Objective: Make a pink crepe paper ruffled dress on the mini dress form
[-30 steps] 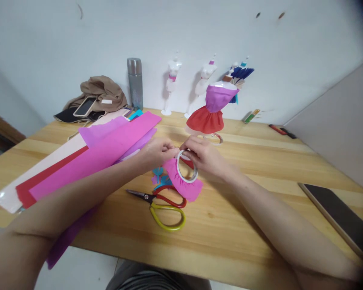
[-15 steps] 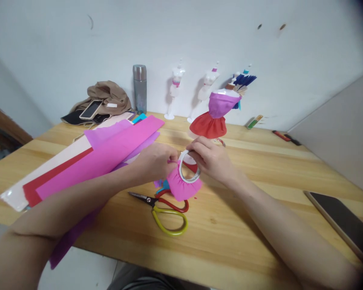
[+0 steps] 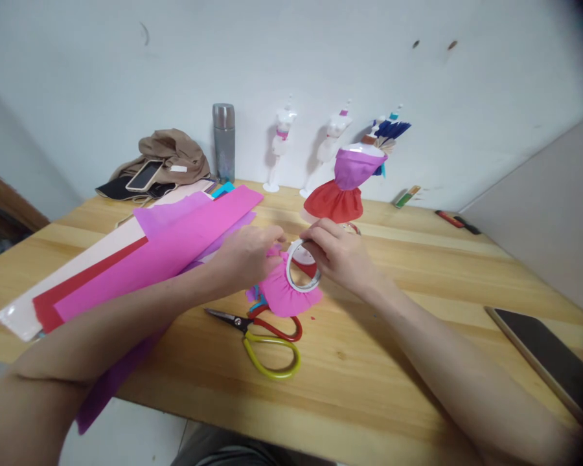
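Note:
Above the table my right hand [image 3: 334, 249] grips a roll of tape [image 3: 313, 282], a white ring held upright with its hole facing me. Gathered pink crepe paper [image 3: 291, 296] fans out in pleats along the ring's lower left edge. My left hand [image 3: 255, 252] is closed, its fingertips pinching the upper left end of that pink paper. Just below lie scissors [image 3: 243, 323] with one red and one yellow handle, blades pointing left. Small blue and purple scraps [image 3: 256, 298] rest by the scissors, partly covered by the pink paper.
Crepe paper sheets [image 3: 175, 252] pile up on the left. Behind stand a small mannequin [image 3: 357, 171] in a purple top and red skirt, other white mannequins [image 3: 282, 139] and a grey flask [image 3: 224, 145]. A brown cloth bag [image 3: 175, 152] sits back left; a dark phone [image 3: 539, 353] lies right.
My left hand's fingers have lifted and spread slightly at the paper's end, and the pink paper has shifted a little left and up. My right hand keeps its grip on the tape.

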The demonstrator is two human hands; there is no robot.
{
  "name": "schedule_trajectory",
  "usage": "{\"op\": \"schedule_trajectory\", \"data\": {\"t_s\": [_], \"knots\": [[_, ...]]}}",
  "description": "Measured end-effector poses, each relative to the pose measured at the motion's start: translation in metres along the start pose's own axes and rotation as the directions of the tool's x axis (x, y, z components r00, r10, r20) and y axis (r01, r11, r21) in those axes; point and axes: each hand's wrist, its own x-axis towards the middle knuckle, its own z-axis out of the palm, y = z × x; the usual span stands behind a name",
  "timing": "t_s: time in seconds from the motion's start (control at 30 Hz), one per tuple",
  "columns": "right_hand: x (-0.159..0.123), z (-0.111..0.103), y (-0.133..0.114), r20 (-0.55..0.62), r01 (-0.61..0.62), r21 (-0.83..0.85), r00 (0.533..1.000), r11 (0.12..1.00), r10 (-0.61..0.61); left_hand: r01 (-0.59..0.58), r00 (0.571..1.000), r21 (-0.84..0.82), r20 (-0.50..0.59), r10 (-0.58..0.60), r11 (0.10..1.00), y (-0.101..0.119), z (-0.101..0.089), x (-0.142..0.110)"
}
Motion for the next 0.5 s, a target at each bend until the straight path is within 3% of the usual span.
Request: {"op": "schedule_trajectory", "data": {"t_s": [0.13,0.23,0.4,0.5], "knots": [[0.0,0.002,0.0,0.019,-0.018,0.026,1.0,1.0,0.018,-0.093,0.996,-0.076,0.004,0.094,0.993,0.001,0.002,-0.002],[0.0,0.003,0.002,0.044,-0.03,0.03,0.999,0.999,0.029,-0.103,0.995,-0.127,-0.017,0.102,0.986,0.002,0.004,-0.004],[0.002,0.004,0.005,0.115,-0.076,0.121,0.991,0.99,0.062,-0.052,0.995,-0.278,0.063,0.072,0.959,-0.003,0.0,0.003],[0.004,0.003,0.004,0.19,-0.151,0.239,0.976,0.959,0.107,0.09,0.984,-0.347,0.173,-0.03,0.933,-0.008,-0.005,0.009]]}}
